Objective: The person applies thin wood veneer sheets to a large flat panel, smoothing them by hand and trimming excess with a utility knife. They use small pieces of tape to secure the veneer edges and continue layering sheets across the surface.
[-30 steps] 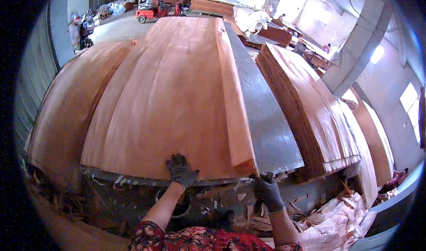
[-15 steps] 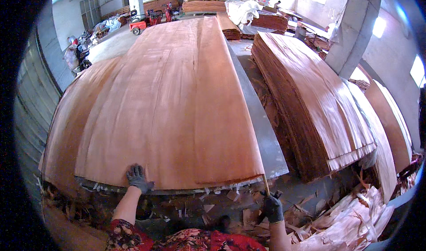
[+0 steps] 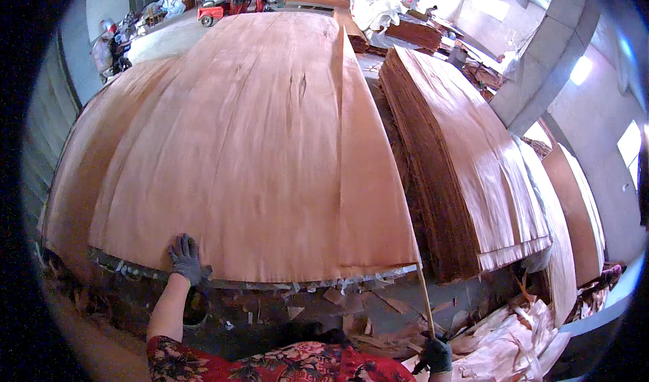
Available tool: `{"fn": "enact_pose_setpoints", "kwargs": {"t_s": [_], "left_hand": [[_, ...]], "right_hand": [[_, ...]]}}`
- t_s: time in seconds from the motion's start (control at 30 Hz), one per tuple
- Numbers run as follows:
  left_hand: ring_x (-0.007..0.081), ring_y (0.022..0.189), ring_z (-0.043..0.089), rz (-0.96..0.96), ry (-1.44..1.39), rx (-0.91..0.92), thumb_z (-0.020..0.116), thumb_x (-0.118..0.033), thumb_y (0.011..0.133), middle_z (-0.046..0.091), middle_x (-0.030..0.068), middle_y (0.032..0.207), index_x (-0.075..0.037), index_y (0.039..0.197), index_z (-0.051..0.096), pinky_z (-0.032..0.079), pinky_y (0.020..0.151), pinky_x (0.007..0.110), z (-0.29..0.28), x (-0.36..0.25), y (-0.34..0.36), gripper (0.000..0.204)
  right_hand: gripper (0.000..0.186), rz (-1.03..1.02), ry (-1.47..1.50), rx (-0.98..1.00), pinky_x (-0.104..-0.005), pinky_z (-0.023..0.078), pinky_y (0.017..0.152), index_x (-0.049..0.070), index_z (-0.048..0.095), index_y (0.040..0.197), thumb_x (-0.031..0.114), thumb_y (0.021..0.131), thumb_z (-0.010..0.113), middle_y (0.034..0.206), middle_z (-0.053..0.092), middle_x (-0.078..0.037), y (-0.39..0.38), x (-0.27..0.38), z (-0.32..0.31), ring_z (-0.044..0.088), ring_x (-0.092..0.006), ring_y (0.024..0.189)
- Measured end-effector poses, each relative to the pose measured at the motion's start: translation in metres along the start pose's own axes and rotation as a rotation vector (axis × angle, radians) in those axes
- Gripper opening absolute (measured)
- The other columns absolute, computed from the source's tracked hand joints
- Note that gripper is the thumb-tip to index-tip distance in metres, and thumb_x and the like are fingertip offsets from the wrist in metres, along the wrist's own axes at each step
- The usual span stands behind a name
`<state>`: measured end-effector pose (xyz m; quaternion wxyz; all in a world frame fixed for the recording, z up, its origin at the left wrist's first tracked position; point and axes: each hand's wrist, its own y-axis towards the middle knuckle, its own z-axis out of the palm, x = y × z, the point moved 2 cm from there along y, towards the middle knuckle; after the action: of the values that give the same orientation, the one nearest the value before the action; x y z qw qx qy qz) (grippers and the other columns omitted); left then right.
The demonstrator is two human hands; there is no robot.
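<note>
My left hand (image 3: 188, 257), in a grey glove, lies with fingers spread on the near edge of a wide pinkish wood veneer sheet (image 3: 257, 152). A narrower veneer strip (image 3: 368, 199) runs along its right side. My right hand (image 3: 436, 353), also gloved, grips a thin wooden stick (image 3: 426, 297) low at the right, whose upper end meets the sheet's near right corner. At the left, more veneer (image 3: 81, 199) curves down beside the wide sheet.
A thick veneer stack (image 3: 483, 179) stands at the right, near a concrete pillar (image 3: 544, 57) and upright sheets (image 3: 571, 206). Torn veneer (image 3: 500, 341) lies at lower right. A red cart (image 3: 213, 13), wrapped stacks (image 3: 375, 13) and a distant person (image 3: 428, 12) are behind.
The veneer has spread rightward, covering the grey metal sheet. My left hand has moved left along the near edge. My right hand has moved right and down, with more stick showing.
</note>
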<state>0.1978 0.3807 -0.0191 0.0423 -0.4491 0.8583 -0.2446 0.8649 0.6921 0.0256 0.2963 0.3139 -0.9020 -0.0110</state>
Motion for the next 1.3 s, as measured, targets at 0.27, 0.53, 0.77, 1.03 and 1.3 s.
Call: {"fn": "enact_pose_setpoints", "kwargs": {"t_s": [0.27,0.53,0.77,1.03,1.3], "left_hand": [[0.0401,0.143,-0.007,-0.057,-0.072,0.097,0.052,-0.067,0.078,-0.003,0.0235,0.155,0.001,0.148,0.001,0.001,0.112,0.057,-0.022,-0.006,-0.007,0.111],[0.0438,0.142,0.0,0.01,-0.331,-0.46,0.062,-0.053,0.079,0.003,0.0321,0.151,0.004,0.147,0.003,0.01,0.115,0.048,-0.05,-0.231,-0.041,0.107],[0.0476,0.141,0.0,0.443,-0.321,-0.334,0.057,-0.061,0.078,0.002,0.0336,0.15,-0.002,0.149,0.01,0.003,0.113,0.057,-0.027,-0.488,-0.072,0.103],[0.0501,0.138,0.007,0.411,-0.161,-0.328,0.059,-0.064,0.073,0.009,0.0335,0.149,-0.013,0.149,0.022,0.004,0.108,0.064,-0.023,-0.502,-0.071,0.098],[0.0486,0.138,0.01,0.383,-0.098,-0.417,0.066,-0.058,0.069,0.011,0.0311,0.149,-0.012,0.147,0.026,0.008,0.11,0.062,-0.025,-0.502,-0.077,0.1]], "right_hand": [[0.018,0.681,1.216,0.247,-0.0267,0.034,0.042,-0.001,0.059,0.1,0.01,0.086,0.058,0.062,0.049,0.004,0.023,-0.08,-0.018,0.047,-0.0097,0.049],[0.032,0.814,1.396,0.344,-0.0271,0.037,0.042,-0.002,0.055,0.118,0.009,0.088,0.055,0.062,0.05,0.002,0.11,-0.221,-0.03,0.048,-0.0116,0.05],[0.024,0.833,1.162,0.34,-0.0261,0.032,0.036,0.003,0.059,0.111,0.013,0.088,0.058,0.054,0.04,0.004,0.203,-0.287,-0.092,0.039,-0.01,0.039],[0.011,0.885,1.396,0.195,-0.0271,0.027,0.037,0.01,0.058,0.097,0.008,0.086,0.059,0.054,0.036,0.004,0.228,-0.327,-0.128,0.037,-0.0129,0.041],[0.036,0.769,0.991,0.137,-0.0209,0.032,0.04,-0.004,0.054,0.123,0.007,0.088,0.053,0.056,0.041,0.005,0.261,-0.349,-0.174,0.041,-0.006,0.045]]}}
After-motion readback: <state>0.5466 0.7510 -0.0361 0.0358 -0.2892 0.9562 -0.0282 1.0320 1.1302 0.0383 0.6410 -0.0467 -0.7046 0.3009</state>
